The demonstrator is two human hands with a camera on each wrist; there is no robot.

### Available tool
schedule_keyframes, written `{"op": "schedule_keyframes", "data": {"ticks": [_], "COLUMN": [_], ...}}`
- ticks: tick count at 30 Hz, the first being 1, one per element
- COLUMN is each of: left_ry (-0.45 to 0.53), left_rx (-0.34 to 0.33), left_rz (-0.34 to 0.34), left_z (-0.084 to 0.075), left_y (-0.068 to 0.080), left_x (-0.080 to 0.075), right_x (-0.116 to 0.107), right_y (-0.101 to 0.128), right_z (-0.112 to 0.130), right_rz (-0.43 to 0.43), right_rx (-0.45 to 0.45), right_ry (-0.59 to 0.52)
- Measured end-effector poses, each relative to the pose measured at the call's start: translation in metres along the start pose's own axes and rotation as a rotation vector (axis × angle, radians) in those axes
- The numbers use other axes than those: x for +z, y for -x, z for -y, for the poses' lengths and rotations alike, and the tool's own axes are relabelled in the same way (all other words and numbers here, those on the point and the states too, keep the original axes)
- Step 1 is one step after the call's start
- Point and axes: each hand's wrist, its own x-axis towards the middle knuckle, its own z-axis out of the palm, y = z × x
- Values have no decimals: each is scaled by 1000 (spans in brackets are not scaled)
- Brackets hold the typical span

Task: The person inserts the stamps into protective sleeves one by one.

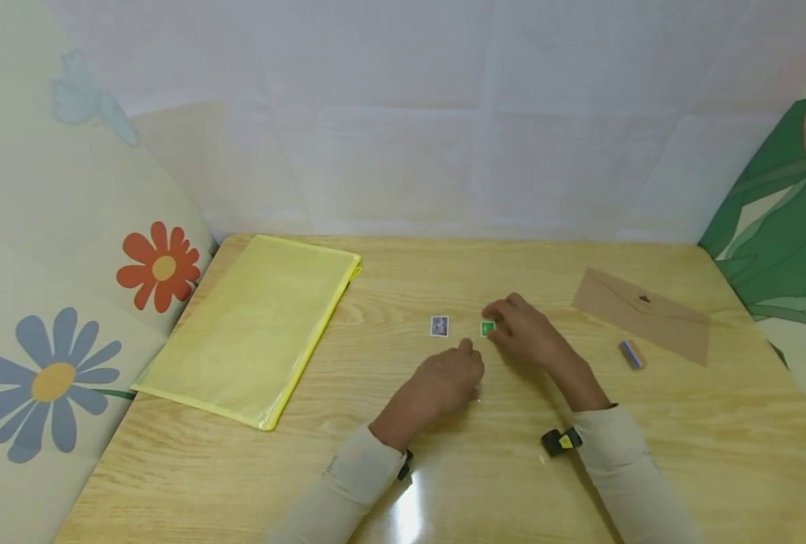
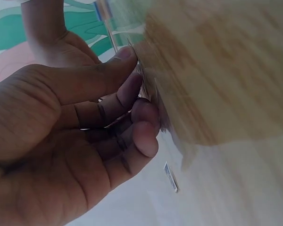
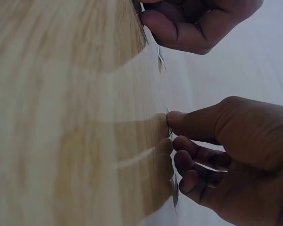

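Observation:
My right hand [image 1: 526, 332] is at a small green postage stamp [image 1: 487, 328] on the wooden table, its thumb and fingertips at the stamp's edges. To the left, a grey-purple stamp with a white border [image 1: 440, 326] lies flat, apart from both hands. Nearer the front, my left hand [image 1: 443, 381] has its fingers curled down to the tabletop. In the left wrist view, its thumb and index finger [image 2: 127, 54] pinch a thin stamp-like piece seen edge-on. Most of that piece is hidden; a pale corner shows below the hand in the head view.
A yellow zip folder [image 1: 246, 332] lies on the left part of the wooden table [image 1: 498, 491]. A brown envelope [image 1: 661, 321] lies at the right, with a small blue and orange eraser-like block [image 1: 631, 354] in front of it. White cloth [image 1: 403, 174] hangs behind.

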Motion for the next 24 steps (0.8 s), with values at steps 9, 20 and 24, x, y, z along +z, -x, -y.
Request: {"op": "schedule_keyframes", "data": {"ticks": [9,20,24], "left_ry": [47,-81,-113], "left_rx": [-24,-30,-15], "left_rz": [-28,-86,-84], "left_z": [1,1,1], "left_y": [-2,-5,-5], "left_x": [1,3,3], "right_x": [1,4,5], "right_y": [-1,-2,-2], "right_z": [5,10,9], "right_rz": [-7,-15,-10], "right_rx": [48,16,45], "right_ry": [-11,66,34]}}
